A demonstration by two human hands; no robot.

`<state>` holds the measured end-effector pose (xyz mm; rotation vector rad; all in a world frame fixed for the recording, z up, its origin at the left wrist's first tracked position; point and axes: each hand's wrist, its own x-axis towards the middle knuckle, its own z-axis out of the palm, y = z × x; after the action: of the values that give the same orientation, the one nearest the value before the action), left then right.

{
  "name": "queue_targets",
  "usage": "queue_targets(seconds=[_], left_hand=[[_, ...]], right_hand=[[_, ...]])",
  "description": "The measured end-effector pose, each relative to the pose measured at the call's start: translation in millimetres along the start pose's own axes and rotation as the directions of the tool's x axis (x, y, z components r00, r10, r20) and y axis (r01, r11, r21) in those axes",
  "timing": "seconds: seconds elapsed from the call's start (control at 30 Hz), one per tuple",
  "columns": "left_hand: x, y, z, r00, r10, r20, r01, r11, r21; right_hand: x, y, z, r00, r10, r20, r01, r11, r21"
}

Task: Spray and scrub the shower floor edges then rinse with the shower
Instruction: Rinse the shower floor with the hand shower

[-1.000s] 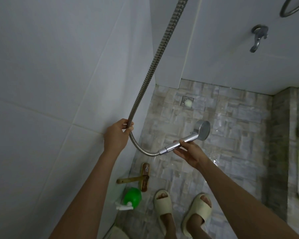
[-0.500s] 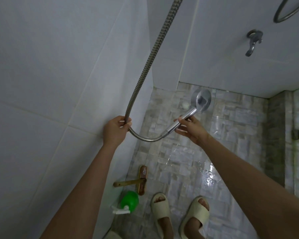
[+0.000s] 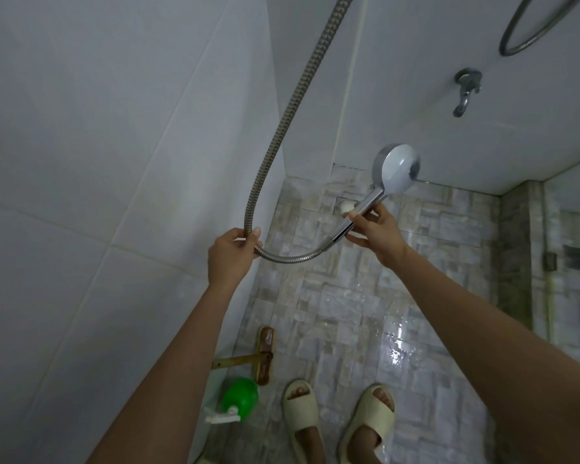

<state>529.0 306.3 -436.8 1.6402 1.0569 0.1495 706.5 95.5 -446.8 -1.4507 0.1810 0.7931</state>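
Observation:
My right hand [image 3: 377, 234] grips the chrome handle of the shower head [image 3: 395, 169], whose round face is tilted up toward the far wall. My left hand [image 3: 231, 259] is closed around the ribbed metal hose [image 3: 282, 122], which runs up out of view along the left wall. The wet stone-pattern shower floor [image 3: 349, 306] lies below. A green spray bottle [image 3: 238, 400] with a white trigger stands by the left wall, and a wooden-backed scrub brush [image 3: 264, 354] lies just beyond it.
White tiled walls close in on the left and far sides. A floor drain [image 3: 344, 204] sits in the far corner behind the handle. A chrome tap [image 3: 466, 90] sticks out of the far wall. My feet in cream slippers [image 3: 302, 410] stand on the near floor.
My right hand has lifted the shower head up and away, from low over the floor to the height of the far wall's base. My left hand has risen with the hose.

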Motion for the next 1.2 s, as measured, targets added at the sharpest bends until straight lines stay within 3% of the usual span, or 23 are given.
queue_targets(seconds=[0.23,0.4,0.77,1.2], left_hand=[[-5,-1,18,0.999,-0.022,0.035,0.021,1.000,0.018],[-10,0,28,0.997,-0.054,0.059,0.050,0.996,0.071],[-24,-13,13,0.993,-0.042,0.107,0.026,0.989,0.148],[-51,-22,8,0.994,-0.063,0.087,0.048,0.985,0.169]], right_hand=[[-11,9,-22,0.999,-0.013,-0.049,0.015,1.000,0.025],[-22,12,-43,0.999,0.037,0.013,-0.037,0.999,0.005],[-49,44,-70,0.946,0.259,0.197,-0.271,0.962,0.040],[-88,99,-84,0.866,0.435,0.246,-0.479,0.864,0.158]])
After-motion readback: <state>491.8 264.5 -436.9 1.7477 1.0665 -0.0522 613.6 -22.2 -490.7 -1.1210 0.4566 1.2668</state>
